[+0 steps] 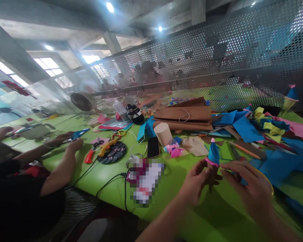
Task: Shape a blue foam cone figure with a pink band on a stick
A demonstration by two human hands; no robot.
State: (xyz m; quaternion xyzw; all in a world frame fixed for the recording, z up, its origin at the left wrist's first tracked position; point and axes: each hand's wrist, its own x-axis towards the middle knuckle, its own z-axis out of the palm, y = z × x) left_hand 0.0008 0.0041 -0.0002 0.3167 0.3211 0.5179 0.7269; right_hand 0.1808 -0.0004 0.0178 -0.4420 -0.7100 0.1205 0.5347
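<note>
My left hand [195, 181] is closed round the brown lower part of a paper ice cream cone [213, 155]. This cone stands upright, with a pleated blue paper top, a pink band round its middle and a small pink tip. Just right of the band is my right hand [252, 185], its thumb and index finger a little apart and pointing at the cone. Whether a fingertip touches the band, I cannot tell. Another cone [290, 99], blue on top with a yellowish base, is at the far right.
Blue paper sheets [280, 164], an orange pencil [244, 150] and crumpled yellow paper [274, 129] lie rightward. Beyond my hands are a paper roll [163, 133], a black phone [153, 147] and folded brown paper [181, 116]. A co-worker's hands [74, 144] handle blue paper at left, near a glue gun [107, 148].
</note>
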